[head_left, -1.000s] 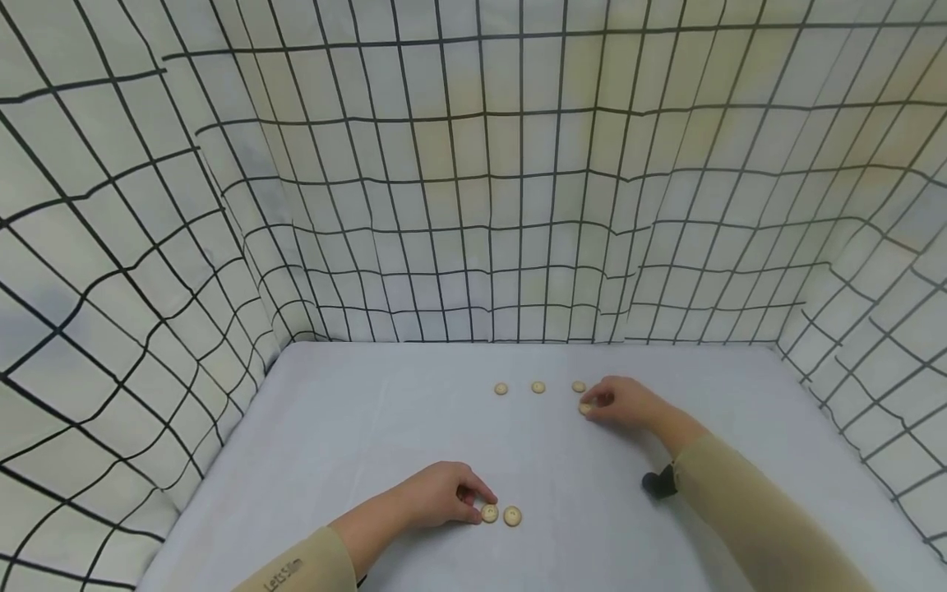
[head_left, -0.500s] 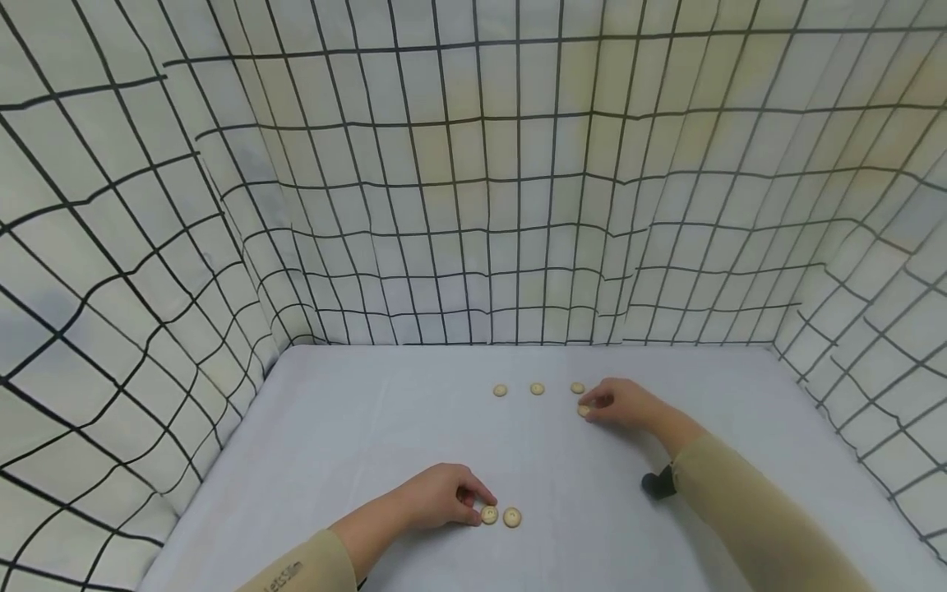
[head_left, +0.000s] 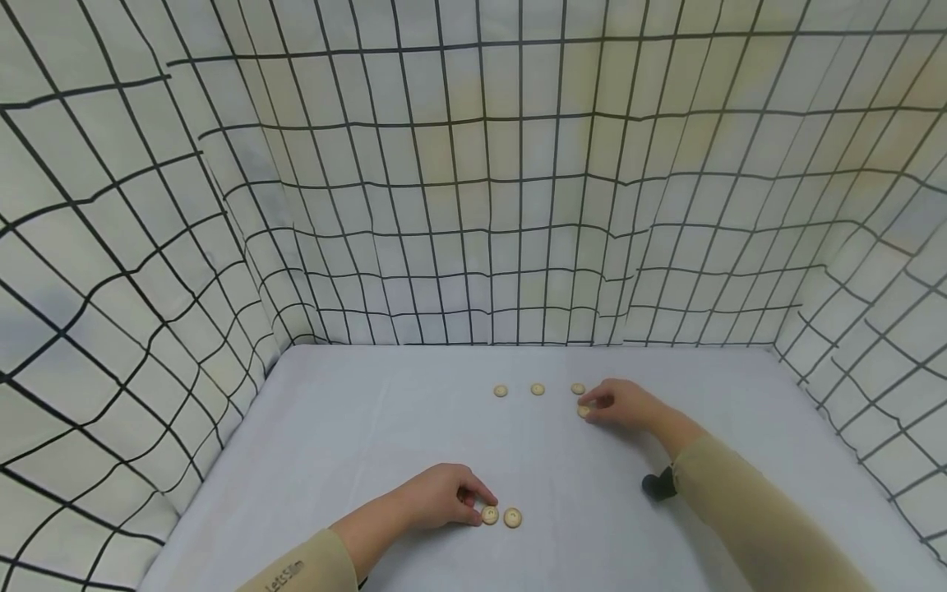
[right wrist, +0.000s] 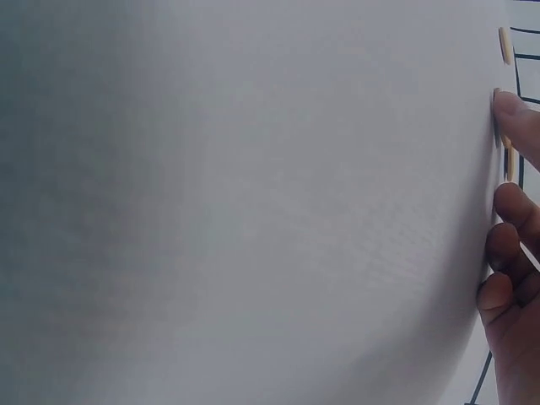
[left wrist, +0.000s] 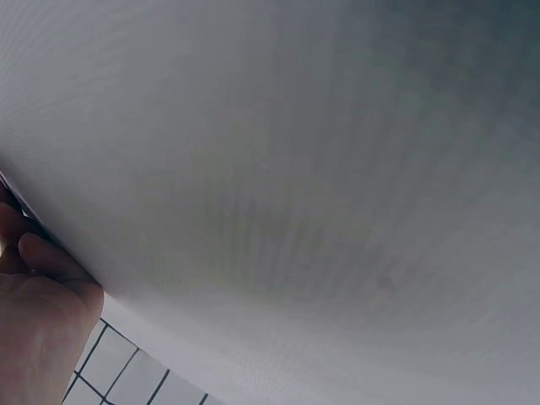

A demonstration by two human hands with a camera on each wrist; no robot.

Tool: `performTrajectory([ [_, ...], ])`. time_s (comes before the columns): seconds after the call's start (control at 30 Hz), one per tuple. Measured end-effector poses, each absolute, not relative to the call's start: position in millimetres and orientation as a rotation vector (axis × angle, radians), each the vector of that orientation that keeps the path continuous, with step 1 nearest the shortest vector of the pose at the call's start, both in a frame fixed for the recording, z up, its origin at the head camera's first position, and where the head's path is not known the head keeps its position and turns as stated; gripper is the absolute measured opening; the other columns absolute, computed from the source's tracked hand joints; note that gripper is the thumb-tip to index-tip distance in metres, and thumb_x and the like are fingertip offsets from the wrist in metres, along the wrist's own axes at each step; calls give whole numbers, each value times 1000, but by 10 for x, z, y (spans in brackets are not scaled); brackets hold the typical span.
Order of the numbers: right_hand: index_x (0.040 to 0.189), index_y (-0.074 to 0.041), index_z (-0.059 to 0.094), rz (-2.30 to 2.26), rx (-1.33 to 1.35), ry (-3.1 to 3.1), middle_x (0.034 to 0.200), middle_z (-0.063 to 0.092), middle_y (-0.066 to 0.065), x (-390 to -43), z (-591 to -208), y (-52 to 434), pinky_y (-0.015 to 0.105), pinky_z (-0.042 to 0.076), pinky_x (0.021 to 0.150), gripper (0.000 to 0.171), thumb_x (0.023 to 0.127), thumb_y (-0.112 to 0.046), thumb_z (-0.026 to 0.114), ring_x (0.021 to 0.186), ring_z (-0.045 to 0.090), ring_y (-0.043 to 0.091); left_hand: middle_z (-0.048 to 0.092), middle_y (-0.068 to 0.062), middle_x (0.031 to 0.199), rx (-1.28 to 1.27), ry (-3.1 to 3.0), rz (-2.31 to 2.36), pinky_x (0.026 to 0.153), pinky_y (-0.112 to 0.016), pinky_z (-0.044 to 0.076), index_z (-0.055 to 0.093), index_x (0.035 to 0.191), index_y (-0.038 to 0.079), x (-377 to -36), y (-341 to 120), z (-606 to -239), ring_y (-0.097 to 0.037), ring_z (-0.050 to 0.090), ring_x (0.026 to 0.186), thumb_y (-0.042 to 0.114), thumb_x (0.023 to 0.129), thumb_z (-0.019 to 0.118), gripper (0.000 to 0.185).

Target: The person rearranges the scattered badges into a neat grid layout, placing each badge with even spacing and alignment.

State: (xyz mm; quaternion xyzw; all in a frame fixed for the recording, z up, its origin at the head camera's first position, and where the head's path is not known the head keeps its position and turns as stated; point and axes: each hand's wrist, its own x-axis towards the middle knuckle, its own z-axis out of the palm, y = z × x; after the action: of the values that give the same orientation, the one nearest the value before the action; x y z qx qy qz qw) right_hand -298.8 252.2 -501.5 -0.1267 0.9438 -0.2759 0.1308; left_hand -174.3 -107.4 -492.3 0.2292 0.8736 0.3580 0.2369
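Observation:
With thumb and index finger, my left hand pinches the edge of a pale wooden button lying on the white table. A second button lies right beside it. Farther back, my right hand holds another round button between thumb and index finger. Just behind those fingertips is a button that ends a short back row. Curled fingers of the left hand show at the left wrist view's edge, the button hidden. In the right wrist view, the right thumb touches a button seen edge-on.
Two more buttons, a middle one and a left one, make up the rest of the back row. White walls with a black grid enclose the table at the back and sides. A dark wrist camera sits under the right sleeve.

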Motion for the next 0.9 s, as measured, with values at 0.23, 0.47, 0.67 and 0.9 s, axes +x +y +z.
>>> performTrajectory([
  [0.23, 111, -24, 74, -782, -357, 2749, 102, 62, -2, -2994, -5016, 2518, 43, 47, 89, 28, 83, -26, 79, 96, 55, 18, 56, 8, 78, 615, 2396, 973, 65, -25, 41, 79, 100, 25, -1743, -1073, -4924, -6, 49, 72, 16, 82, 81, 20],
  [0.47, 113, -25, 74, -786, -350, 2745, 104, 62, -2, -2995, -5011, 2515, 43, 47, 90, 29, 84, -28, 78, 98, 55, 18, 56, 7, 78, 616, 2395, 964, 66, -25, 41, 79, 100, 25, -1749, -1077, -4927, -7, 49, 72, 16, 82, 81, 20],
  [0.67, 113, -25, 74, -796, -341, 2738, 106, 62, -1, -2993, -5009, 2520, 44, 46, 91, 31, 83, -30, 79, 100, 56, 19, 56, 8, 77, 619, 2399, 956, 65, -25, 41, 79, 100, 25, -1761, -1078, -4945, -7, 49, 72, 16, 82, 81, 20],
  [0.9, 113, -25, 74, -808, -365, 2738, 102, 62, -1, -2986, -5005, 2542, 39, 46, 83, 31, 83, -32, 79, 94, 54, 18, 56, 8, 78, 620, 2399, 948, 65, -25, 41, 79, 100, 26, -1760, -1077, -4954, -6, 49, 71, 16, 82, 81, 21],
])
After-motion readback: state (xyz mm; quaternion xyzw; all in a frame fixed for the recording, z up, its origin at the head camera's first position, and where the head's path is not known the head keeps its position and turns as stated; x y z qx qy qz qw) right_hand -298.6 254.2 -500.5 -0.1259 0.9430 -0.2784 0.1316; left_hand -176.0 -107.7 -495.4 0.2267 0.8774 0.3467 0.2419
